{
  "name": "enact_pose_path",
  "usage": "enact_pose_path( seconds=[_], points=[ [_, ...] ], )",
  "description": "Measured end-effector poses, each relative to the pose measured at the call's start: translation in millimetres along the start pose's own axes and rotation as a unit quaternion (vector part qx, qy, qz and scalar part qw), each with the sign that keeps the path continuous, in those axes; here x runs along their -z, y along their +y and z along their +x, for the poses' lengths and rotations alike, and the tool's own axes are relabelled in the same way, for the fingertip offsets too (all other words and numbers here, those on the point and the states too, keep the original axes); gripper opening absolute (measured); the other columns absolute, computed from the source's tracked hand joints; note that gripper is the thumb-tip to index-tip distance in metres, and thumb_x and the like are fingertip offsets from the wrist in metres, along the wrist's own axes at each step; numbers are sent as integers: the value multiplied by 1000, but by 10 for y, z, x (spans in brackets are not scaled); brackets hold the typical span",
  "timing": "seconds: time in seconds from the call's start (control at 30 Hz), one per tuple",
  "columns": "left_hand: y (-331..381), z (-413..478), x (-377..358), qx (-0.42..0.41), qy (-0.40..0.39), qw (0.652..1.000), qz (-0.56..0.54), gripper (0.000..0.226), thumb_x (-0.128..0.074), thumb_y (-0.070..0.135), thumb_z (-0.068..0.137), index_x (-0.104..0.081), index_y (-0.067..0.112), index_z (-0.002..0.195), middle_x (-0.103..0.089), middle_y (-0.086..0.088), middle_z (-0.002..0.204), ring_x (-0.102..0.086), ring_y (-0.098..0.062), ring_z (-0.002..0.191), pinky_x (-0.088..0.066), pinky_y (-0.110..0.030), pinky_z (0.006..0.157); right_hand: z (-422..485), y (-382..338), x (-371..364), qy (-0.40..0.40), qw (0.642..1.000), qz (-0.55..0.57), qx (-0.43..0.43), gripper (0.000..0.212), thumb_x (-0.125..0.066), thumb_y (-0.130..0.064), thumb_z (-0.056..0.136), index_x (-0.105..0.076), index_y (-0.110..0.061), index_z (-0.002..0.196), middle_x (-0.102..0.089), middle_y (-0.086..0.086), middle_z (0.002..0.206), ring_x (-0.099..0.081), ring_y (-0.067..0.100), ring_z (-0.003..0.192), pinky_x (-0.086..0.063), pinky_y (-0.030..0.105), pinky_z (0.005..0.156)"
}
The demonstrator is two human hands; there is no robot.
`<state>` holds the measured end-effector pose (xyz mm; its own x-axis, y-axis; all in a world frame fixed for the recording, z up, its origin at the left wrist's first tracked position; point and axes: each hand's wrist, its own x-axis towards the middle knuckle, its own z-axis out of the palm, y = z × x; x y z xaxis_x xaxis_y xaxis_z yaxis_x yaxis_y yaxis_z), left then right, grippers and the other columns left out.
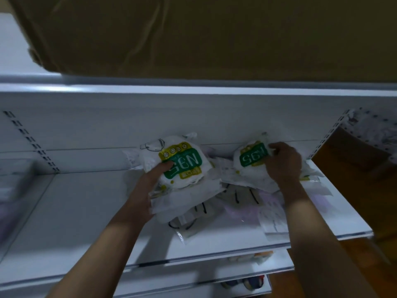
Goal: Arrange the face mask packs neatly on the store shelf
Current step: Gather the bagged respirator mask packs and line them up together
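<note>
Two white face mask packs with green and yellow N95 labels are held above a loose heap of packs (240, 203) on the white shelf (86, 211). My left hand (148, 188) grips the left pack (182, 162) from its lower left, thumb on the label. My right hand (283, 162) pinches the right pack (251, 162) at its right edge, fingers curled over the label. Both packs lean toward the back panel, labels upside down to me. The heap holds several clear and white packs lying askew, partly hidden under the two held packs.
The shelf's left half is bare white board. A slotted upright (32, 140) runs down the back panel at left, another (335, 130) at right. A large brown cardboard box (214, 35) sits on the shelf above. Lower shelves (214, 274) show below, wooden floor at right.
</note>
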<state>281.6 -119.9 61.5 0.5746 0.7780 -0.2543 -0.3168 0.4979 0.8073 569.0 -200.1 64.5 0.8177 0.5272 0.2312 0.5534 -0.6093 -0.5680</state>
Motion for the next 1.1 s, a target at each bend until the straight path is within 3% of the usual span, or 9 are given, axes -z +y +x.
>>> enact_pose_path(
  seconds=[0.13,0.23,0.37,0.5,0.57,0.77,0.93,1.03,1.1],
  points=[
    [115,-57,97,3,41,998,41,22,-55,20,93,-75,14,100,-77,-5,92,-74,-15,80,-61,-27,67,-84,-278,287,68,962,264,-1,33,-74,-4,75,-70,-13,106,-65,3,89,-63,16,83,-50,29,76],
    [205,-86,168,2,59,996,70,35,-67,27,85,-70,11,116,-75,-8,102,-73,-19,91,-59,-32,82,-369,-710,318,-41,858,512,3,26,-74,-6,73,-67,-10,97,-65,6,92,-63,13,79,-52,27,65],
    [348,-265,352,-6,75,995,72,34,-53,34,91,-71,13,110,-76,-9,98,-74,-20,86,-60,-30,69,-1031,-1282,-190,-193,891,408,45,21,-76,-8,75,-66,-21,88,-67,-2,83,-60,11,72,-46,23,57],
    [544,-580,735,2,136,985,104,70,-37,74,76,-69,23,112,-76,-4,100,-73,-15,88,-57,-25,67,-1500,-1667,-444,-197,910,358,73,24,-76,-14,74,-56,-27,80,-60,-10,78,-53,1,68,-36,12,52],
    [634,-766,1006,-9,172,981,86,87,-54,81,65,-61,20,127,-74,-5,109,-72,-19,94,-57,-28,66,-1684,-1879,-522,-208,917,325,100,24,-76,-18,74,-56,-24,84,-59,-6,84,-51,-1,71,-36,15,55],
    [1048,-1647,1902,-72,256,964,23,49,-70,35,76,-61,18,121,-72,0,104,-67,-16,85,-49,-15,50,-2515,-2779,-806,-303,882,287,220,27,-81,-23,68,-56,-25,77,-62,8,98,-56,17,86,-33,10,56],
    [1260,-2571,2681,-108,266,957,-30,39,-73,29,64,-72,16,101,-76,-9,93,-73,-22,73,-56,-29,60,-3419,-3433,-879,-504,770,378,102,46,-86,-25,64,-60,-18,101,-70,-5,100,-67,12,85,-53,24,66],
    [1297,-3000,3148,-117,235,963,-59,47,-79,39,59,-79,16,99,-72,-18,110,-71,-34,95,-58,-39,82,-3961,-3682,-1002,-688,609,394,-7,52,-73,-27,70,-62,-9,117,-74,10,102,-72,25,90,-58,31,71],
    [1330,-3256,3445,-107,217,968,-65,71,-89,43,50,-73,13,113,-64,-23,124,-62,-42,113,-48,-48,99,-4313,-3814,-1148,-718,586,375,-4,58,-72,-31,69,-61,-6,121,-72,15,107,-71,30,94,-58,35,76]
  ],
)
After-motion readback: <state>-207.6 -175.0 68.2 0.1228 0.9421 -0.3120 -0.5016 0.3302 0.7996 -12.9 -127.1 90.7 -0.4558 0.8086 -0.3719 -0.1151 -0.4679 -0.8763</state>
